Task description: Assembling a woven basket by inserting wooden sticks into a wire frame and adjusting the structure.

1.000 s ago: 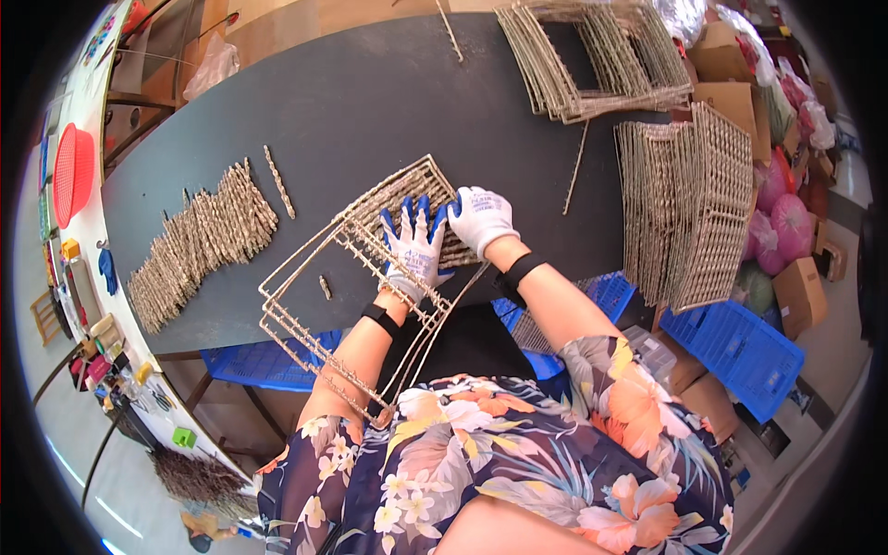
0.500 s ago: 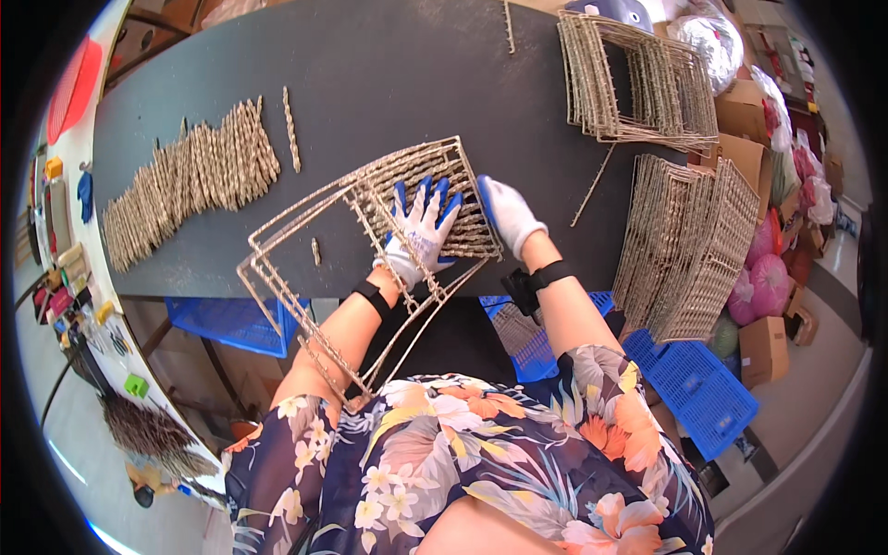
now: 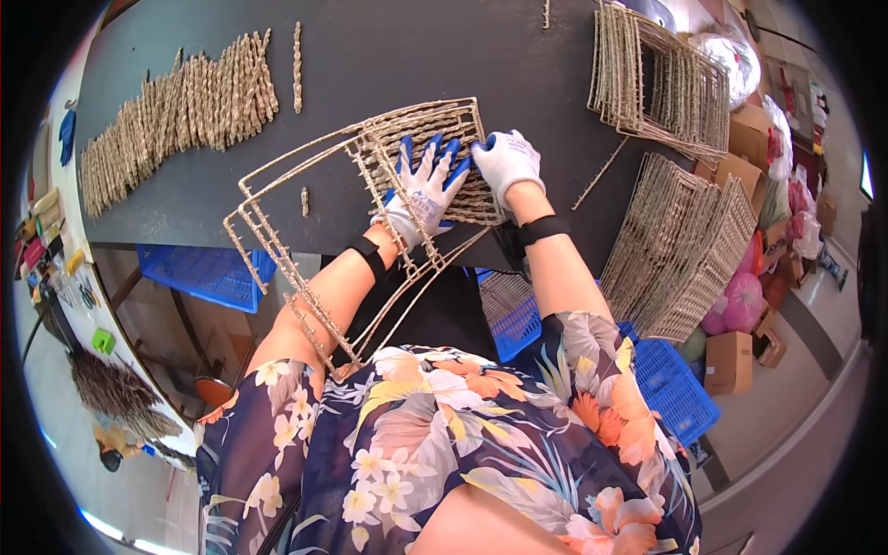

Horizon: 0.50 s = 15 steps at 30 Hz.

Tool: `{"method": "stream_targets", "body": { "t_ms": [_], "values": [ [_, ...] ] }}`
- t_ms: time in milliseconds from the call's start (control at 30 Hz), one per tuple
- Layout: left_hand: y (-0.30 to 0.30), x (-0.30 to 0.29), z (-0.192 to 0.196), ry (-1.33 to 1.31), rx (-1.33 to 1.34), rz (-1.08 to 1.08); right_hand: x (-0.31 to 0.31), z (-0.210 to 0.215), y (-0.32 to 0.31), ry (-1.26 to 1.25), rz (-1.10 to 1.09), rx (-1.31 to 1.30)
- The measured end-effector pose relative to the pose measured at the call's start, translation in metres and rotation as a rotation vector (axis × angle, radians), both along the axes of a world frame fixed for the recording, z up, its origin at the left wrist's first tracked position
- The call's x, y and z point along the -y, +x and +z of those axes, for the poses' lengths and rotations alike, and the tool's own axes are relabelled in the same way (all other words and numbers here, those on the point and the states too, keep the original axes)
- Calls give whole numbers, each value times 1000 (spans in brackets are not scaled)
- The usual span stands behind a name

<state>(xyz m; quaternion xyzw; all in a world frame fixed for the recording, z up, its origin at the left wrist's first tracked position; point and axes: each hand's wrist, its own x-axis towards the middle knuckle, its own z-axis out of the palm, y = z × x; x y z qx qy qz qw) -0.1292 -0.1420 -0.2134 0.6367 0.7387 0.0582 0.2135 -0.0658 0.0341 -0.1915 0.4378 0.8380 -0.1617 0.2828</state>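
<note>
A folding wire frame wrapped in tan twisted cord (image 3: 268,242) lies at the table's front edge, its left part jutting toward my body over my left forearm. Its right section holds closely set rows of braided strips (image 3: 474,199). My left hand (image 3: 422,190), in a white and blue glove, rests on these rows with fingers spread. At the section's right edge is my right hand (image 3: 509,162), gloved alike, its fingers curled in against the edge; what they pinch is hidden. To the left, several braided strips (image 3: 190,106) lie side by side, with one strip (image 3: 297,69) apart and a short piece (image 3: 305,202) nearer.
Two stacks of cord-wrapped frames, a far one (image 3: 647,79) and a nearer one (image 3: 675,245), stand on the right. A thin strip (image 3: 599,174) lies beside them. Blue crates (image 3: 199,277) sit below the dark table (image 3: 407,46); cardboard boxes (image 3: 729,363) stand at the right.
My right hand has gone from stretched fingers beside the frame to curled fingers at its right edge. The left hand stays spread on the strips. The view has shifted, so the table appears higher.
</note>
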Motion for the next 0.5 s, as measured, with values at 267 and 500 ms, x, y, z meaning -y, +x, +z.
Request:
{"method": "stream_targets", "body": {
  "t_ms": [267,500],
  "values": [
    [-2,4,1,45,91,39,-19,16,10,-342,-91,-139],
    [-1,5,-4,54,46,21,-9,-9,-17,-85,-127,-97]
  ]
}}
